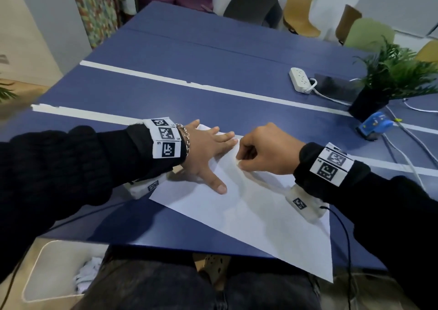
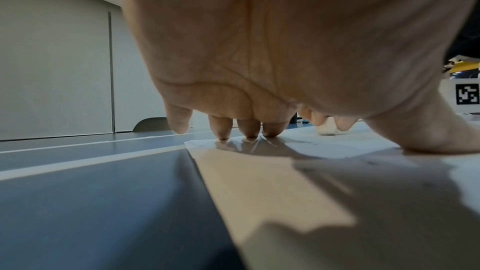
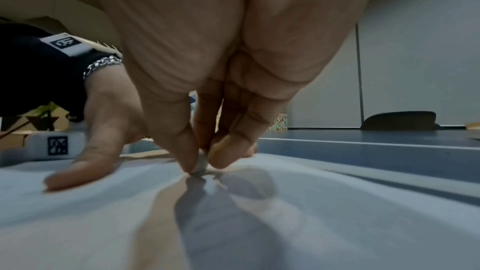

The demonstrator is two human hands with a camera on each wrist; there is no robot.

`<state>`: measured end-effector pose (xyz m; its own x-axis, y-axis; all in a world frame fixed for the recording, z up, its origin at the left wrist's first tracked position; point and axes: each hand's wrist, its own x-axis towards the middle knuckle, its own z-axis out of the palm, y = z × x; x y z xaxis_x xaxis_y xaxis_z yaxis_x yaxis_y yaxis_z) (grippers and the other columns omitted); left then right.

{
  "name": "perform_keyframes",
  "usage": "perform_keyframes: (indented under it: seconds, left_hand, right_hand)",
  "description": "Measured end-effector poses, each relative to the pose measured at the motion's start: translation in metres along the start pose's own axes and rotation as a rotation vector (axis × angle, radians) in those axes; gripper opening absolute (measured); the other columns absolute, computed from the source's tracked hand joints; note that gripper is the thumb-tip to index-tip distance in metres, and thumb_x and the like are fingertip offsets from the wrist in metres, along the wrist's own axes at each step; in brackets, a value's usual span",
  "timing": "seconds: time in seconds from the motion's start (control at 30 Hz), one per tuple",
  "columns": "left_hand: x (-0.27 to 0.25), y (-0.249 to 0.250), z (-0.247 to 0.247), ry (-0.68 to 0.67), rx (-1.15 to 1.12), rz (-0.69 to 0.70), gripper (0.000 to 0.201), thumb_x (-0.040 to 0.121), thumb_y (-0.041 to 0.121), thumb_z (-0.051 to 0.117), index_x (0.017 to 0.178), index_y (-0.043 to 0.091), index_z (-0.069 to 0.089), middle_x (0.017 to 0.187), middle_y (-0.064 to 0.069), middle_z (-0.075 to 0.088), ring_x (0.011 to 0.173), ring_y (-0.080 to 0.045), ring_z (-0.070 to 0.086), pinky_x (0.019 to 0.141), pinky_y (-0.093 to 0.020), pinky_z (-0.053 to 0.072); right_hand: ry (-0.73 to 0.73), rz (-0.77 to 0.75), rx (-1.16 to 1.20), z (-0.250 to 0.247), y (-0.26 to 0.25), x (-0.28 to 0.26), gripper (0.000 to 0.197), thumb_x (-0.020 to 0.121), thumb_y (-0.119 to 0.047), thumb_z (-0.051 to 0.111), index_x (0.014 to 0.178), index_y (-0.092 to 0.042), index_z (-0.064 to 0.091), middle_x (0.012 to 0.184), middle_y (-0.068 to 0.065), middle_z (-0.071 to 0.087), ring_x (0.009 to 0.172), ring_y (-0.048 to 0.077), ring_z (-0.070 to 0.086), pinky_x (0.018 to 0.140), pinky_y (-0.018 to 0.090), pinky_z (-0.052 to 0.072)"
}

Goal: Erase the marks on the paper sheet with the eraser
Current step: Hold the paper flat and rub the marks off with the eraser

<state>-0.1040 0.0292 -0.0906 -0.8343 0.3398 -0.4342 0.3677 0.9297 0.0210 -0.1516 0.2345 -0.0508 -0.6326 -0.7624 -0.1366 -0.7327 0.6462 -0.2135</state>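
A white paper sheet lies slanted on the blue table, one corner hanging over the near edge. My left hand lies flat on its far left part, fingers spread, fingertips and thumb pressing the paper sheet down. My right hand is curled just right of it, pinching a small white eraser between thumb and fingers, its tip touching the paper sheet. The eraser shows as a pale lump under the fingers. No marks are legible on the sheet.
Two white tape lines cross the table beyond the hands. At the far right stand a potted plant, a power strip with cables, a dark tablet and a blue device. Chairs line the far side.
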Motion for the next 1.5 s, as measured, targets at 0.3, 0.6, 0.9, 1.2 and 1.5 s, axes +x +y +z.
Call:
perform_keyframes:
  seconds: [0.3,0.6,0.9,1.2,1.5]
  left_hand:
    - [-0.002,0.004,-0.002,-0.013,0.014,-0.007,0.139,0.065,0.104,0.046,0.165,0.03,-0.017,0.173,0.014,-0.019,0.162,-0.024,-0.006,0.123,-0.067,-0.001]
    - [0.001,0.002,0.001,-0.005,0.008,-0.006,0.141,0.06,0.107,0.042,0.165,0.033,-0.018,0.173,0.015,-0.018,0.162,-0.023,-0.006,0.124,-0.069,-0.002]
    - [0.0,0.002,0.0,-0.03,0.002,-0.021,0.141,0.061,0.106,0.044,0.164,0.033,-0.019,0.172,0.016,-0.023,0.162,-0.022,-0.01,0.124,-0.069,-0.002]
    - [0.001,0.001,0.0,-0.02,-0.005,-0.008,0.14,0.062,0.106,0.044,0.164,0.035,-0.02,0.173,0.015,-0.02,0.162,-0.025,-0.008,0.123,-0.07,-0.002]
    - [-0.001,0.004,-0.002,-0.04,0.01,-0.021,0.139,0.065,0.103,0.046,0.164,0.032,-0.021,0.172,0.014,-0.022,0.162,-0.025,-0.009,0.123,-0.07,-0.002]
  right_hand:
    - [0.003,-0.012,-0.052,0.001,-0.004,-0.003,0.006,0.082,-0.028,0.072,0.083,-0.023,0.074,0.073,-0.011,0.072,0.069,0.007,0.064,0.071,0.03,0.056]
    - [0.01,-0.032,-0.034,0.002,-0.007,0.001,0.007,0.082,-0.028,0.073,0.085,-0.021,0.076,0.075,-0.011,0.073,0.07,0.006,0.066,0.071,0.027,0.056]
    - [-0.018,-0.003,0.052,0.002,-0.007,0.001,0.008,0.08,-0.029,0.078,0.085,-0.024,0.078,0.072,-0.017,0.073,0.071,-0.001,0.067,0.071,0.019,0.055]
    - [-0.029,-0.007,0.026,-0.001,-0.006,0.007,0.007,0.079,-0.028,0.077,0.084,-0.022,0.078,0.073,-0.014,0.073,0.071,0.001,0.067,0.07,0.021,0.055]
    - [-0.003,0.018,-0.008,-0.004,-0.002,0.007,0.007,0.08,-0.027,0.075,0.084,-0.022,0.077,0.075,-0.012,0.073,0.071,0.004,0.067,0.072,0.028,0.058]
